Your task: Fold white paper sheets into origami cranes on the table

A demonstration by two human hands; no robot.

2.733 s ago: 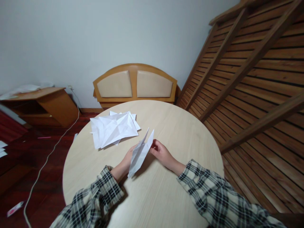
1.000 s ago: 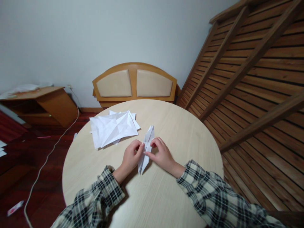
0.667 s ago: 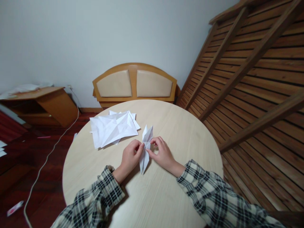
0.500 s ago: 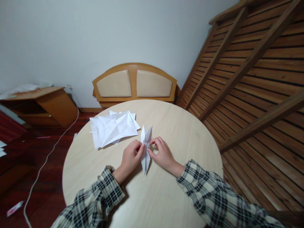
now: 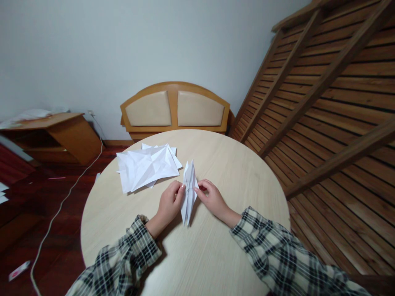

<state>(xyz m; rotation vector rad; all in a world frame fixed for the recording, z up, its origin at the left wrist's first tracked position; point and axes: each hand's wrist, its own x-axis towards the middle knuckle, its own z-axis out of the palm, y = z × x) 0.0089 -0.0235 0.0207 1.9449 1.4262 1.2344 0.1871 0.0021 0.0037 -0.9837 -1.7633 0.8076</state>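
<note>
A folded white paper (image 5: pixel 189 193), long and pointed at both ends, stands between my two hands over the middle of the table. Its far end splits into two points, and a crease line runs down its centre. My left hand (image 5: pixel 170 201) pinches its left edge between thumb and forefinger. On the other side, my right hand (image 5: pixel 212 200) grips the right edge the same way, thumb towards me. Behind my left hand lies a loose pile of creased white paper sheets (image 5: pixel 148 166).
The round light-wood table (image 5: pixel 240 181) fills the middle. Beyond it stands a padded headboard (image 5: pixel 173 109). Slatted wooden boards (image 5: pixel 327 123) lean close on the right. A cable (image 5: pixel 66 197) crosses the floor at left, near a low wooden cabinet (image 5: pixel 70 137).
My right fingers have moved slightly right, from the paper's middle to its right edge. The folded paper has spread across its middle, and its two far points have drawn closer together.
</note>
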